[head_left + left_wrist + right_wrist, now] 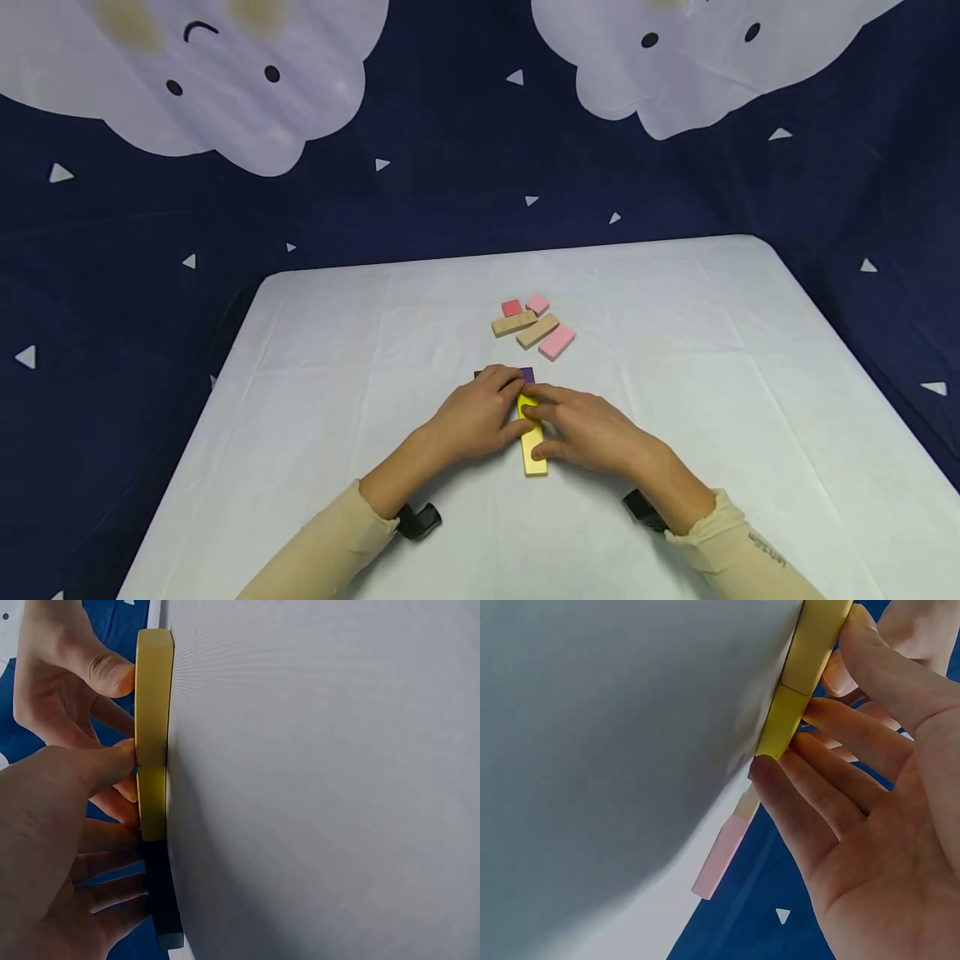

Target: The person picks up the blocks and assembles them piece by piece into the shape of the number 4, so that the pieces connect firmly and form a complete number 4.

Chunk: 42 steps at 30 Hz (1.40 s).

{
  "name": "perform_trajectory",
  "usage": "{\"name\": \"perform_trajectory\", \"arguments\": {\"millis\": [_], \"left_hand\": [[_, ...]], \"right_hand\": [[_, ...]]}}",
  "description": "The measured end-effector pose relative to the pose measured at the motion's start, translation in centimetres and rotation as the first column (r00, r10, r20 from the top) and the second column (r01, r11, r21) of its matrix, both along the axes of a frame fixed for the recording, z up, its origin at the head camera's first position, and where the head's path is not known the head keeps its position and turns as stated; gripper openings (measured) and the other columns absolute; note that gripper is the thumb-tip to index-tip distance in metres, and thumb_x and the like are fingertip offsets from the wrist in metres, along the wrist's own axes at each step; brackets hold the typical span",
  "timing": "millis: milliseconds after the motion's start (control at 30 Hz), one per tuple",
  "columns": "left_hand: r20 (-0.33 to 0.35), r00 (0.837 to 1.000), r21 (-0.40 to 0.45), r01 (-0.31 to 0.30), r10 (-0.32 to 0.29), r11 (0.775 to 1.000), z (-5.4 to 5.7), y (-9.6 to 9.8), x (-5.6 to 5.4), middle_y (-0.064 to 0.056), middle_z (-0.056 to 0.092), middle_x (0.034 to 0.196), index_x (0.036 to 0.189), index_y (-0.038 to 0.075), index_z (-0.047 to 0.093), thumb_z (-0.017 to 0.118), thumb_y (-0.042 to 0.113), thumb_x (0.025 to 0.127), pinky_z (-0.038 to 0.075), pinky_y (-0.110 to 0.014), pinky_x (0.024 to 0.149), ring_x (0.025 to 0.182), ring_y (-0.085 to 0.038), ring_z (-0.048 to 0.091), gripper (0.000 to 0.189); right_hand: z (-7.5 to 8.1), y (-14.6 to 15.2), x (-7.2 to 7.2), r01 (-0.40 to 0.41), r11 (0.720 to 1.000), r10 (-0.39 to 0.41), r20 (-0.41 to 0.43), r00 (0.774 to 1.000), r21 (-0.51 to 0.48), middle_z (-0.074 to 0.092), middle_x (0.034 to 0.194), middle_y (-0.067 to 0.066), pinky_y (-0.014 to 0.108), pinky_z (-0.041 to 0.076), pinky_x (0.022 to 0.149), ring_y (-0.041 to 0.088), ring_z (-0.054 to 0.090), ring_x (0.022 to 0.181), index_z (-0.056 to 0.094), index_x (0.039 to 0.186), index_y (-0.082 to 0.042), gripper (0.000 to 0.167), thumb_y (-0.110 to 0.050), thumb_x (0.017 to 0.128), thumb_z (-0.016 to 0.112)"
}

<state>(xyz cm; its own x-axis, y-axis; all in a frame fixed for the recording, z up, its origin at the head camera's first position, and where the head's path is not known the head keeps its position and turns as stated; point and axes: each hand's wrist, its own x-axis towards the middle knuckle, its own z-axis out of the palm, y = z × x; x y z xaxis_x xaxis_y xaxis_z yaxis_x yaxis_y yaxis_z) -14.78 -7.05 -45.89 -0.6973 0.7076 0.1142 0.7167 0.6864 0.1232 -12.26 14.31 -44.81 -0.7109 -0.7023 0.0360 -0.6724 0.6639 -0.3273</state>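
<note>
Left hand (476, 418) and right hand (596, 429), fingers extended, touch 2 yellow blocks (535, 463); press gently, keeping them steady against the purple block (528, 374) at 12 o'clock.

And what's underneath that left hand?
Beneath the left hand, a purple block peeks out on the right and a dark edge on the left. The top between them is covered and can't be seen.
</note>
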Motion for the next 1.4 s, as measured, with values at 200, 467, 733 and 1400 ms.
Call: {"name": "perform_trajectory", "arguments": {"millis": [200,467,733,1400], "left_hand": [[0.004,1.0,-0.003,0.014,-0.014,1.0,-0.2,-0.3,0.3,-0.006,0.049,0.134,0.132,0.004,0.055,0.053,0.067,0.085,0.046,-0.035,0.095,0.126,-0.019,0.04,0.079],[0.015,1.0,0.014,-0.003,0.003,1.0,-0.4,-0.7,0.4,-0.004,0.047,0.135,0.134,0.006,0.054,0.048,0.075,0.081,0.046,-0.036,0.094,0.127,-0.017,0.038,0.087],[0.032,0.999,0.005,-0.009,0.009,1.0,-0.1,-0.4,0.2,-0.004,0.046,0.136,0.135,0.006,0.053,0.049,0.074,0.081,0.046,-0.036,0.094,0.127,-0.017,0.038,0.087],[0.067,0.996,-0.049,-0.053,0.057,0.997,0.0,0.2,0.3,-0.005,0.042,0.141,0.139,0.005,0.049,0.052,0.073,0.081,0.05,-0.04,0.087,0.131,-0.018,0.034,0.09]], "right_hand": [[-0.2,-0.3,0.1,0.006,1.0,-0.005,-0.012,1.0,0.019,0.043,0.145,0.003,0.042,0.047,0.092,0.02,0.046,0.127,0.067,0.124,-0.014,0.058,-0.051,0.08,0.072],[-0.1,-0.6,0.0,-0.004,1.0,0.004,-0.017,1.0,0.025,0.043,0.146,0.002,0.041,0.048,0.091,0.019,0.046,0.127,0.067,0.124,-0.015,0.058,-0.053,0.08,0.071],[0.1,-0.2,-0.2,-0.02,1.0,0.021,-0.042,0.999,0.022,0.044,0.144,0.002,0.039,0.043,0.097,0.018,0.043,0.129,0.067,0.124,-0.014,0.058,-0.052,0.08,0.071],[2.0,3.7,-6.8,0.192,0.976,-0.195,-0.023,0.981,-0.107,0.057,0.128,0.006,0.047,0.035,0.103,0.027,0.048,0.122,0.068,0.118,-0.009,0.035,-0.021,0.086,0.073]]}}
